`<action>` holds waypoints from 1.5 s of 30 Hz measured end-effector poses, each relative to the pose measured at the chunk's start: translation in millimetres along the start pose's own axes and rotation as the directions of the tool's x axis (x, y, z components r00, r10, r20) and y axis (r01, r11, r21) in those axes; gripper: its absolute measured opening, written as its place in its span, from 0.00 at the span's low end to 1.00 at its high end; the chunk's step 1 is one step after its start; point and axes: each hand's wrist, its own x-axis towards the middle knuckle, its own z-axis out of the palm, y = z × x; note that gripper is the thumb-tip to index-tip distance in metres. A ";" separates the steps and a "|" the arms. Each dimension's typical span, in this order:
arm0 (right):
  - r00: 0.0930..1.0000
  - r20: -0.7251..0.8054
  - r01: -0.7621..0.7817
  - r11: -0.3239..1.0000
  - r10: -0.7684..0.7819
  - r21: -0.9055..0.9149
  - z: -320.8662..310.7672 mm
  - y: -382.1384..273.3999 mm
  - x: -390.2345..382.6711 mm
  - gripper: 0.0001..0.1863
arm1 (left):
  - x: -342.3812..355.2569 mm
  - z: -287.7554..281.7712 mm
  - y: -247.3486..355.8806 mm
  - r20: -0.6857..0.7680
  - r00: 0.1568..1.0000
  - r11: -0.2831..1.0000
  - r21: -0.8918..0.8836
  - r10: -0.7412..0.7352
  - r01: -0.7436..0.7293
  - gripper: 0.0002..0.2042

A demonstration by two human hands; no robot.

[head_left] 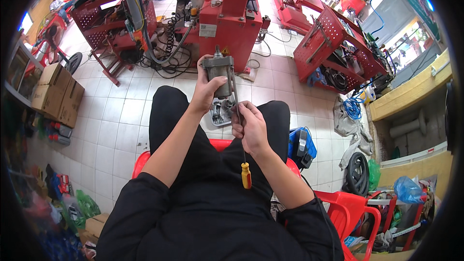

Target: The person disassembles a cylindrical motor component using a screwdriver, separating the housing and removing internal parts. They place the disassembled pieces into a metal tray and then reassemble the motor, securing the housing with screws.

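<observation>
Where the left hand grips: the left hand [207, 91] has its fingers clamped around the grey metal housing [221, 76], thumb pressed on its near side, probably so that it does not turn; its threaded shaft [217, 53] points up, above these fingers.
Screwdriver: the right hand [251, 128] has its fingers closed on the screwdriver [246, 174] by the shaft, and the yellow handle hangs below them, perhaps because this grip is nearer to the housing.
Thin rod: from the right fingertips, the thin rod [235, 87] goes up beside the housing; I cannot tell if it belongs to the screwdriver.
Tray: beyond the right fingers and lower, the tray [221, 124] with metal parts [220, 108] lies on the floor, seemingly for easy reach.
</observation>
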 end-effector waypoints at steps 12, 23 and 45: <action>0.952 0.149 0.296 0.928 -0.267 -0.227 13.7 -2.1 -34.4 0.09 | -15.3 35.6 38.4 0.135 0.975 0.976 0.104 0.175 -0.189 0.35; 0.953 0.188 0.285 0.910 -0.236 -0.301 17.8 -18.2 -50.3 0.07 | -34.5 51.2 63.9 0.160 0.974 0.982 0.069 0.163 -0.175 0.36; 0.938 0.235 0.345 0.742 -0.254 -0.575 26.9 -50.0 -58.3 0.05 | -26.5 62.7 75.9 0.162 0.959 0.965 0.080 0.234 -0.249 0.37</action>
